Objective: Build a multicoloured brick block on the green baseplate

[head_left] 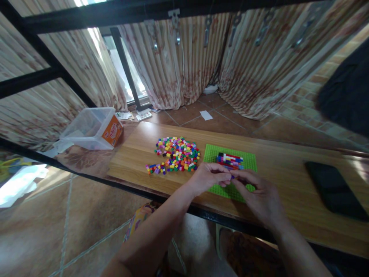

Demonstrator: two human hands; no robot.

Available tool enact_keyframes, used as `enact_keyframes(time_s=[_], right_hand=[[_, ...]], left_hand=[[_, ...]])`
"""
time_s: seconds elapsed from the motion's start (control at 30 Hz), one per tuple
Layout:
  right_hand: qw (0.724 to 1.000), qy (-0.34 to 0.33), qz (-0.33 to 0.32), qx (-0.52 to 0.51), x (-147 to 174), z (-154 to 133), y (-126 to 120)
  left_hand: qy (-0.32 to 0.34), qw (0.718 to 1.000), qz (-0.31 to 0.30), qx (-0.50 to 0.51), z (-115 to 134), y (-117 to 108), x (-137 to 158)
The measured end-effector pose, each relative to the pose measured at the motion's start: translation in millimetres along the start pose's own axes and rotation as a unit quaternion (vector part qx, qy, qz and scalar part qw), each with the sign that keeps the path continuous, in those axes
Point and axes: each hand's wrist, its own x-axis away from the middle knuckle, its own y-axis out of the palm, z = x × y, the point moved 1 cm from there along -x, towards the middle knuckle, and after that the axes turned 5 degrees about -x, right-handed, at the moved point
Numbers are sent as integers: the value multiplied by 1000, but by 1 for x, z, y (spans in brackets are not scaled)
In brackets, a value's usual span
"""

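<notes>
Long patterned curtains (pixel 187 69) suggest a home.

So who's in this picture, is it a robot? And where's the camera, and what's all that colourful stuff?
No robot here! These are a person's own bare left hand and right hand. There's just one picture, from a camera worn on their head, looking forward and down.

On the wooden table lies a pile of little colourful bricks. Beside it is a green studded plate with a cluster of bricks on it. Further right lies a flat black object.

Both hands' fingertips meet at a tiny purple piece, pinching it.
</notes>
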Motion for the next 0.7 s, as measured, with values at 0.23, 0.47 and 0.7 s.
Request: enact_keyframes(time_s=[0.23, 0.47, 0.7], right_hand=[[996, 29, 75, 23, -1, 27, -20], [994, 76, 79, 15, 0, 30, -24], [996, 30, 50, 67, -2, 27, -18]], left_hand=[[10, 998, 63, -13, 4, -10, -3], [21, 994, 109, -20, 8, -17, -6], [22, 993, 115, -20, 9, -15, -6]])
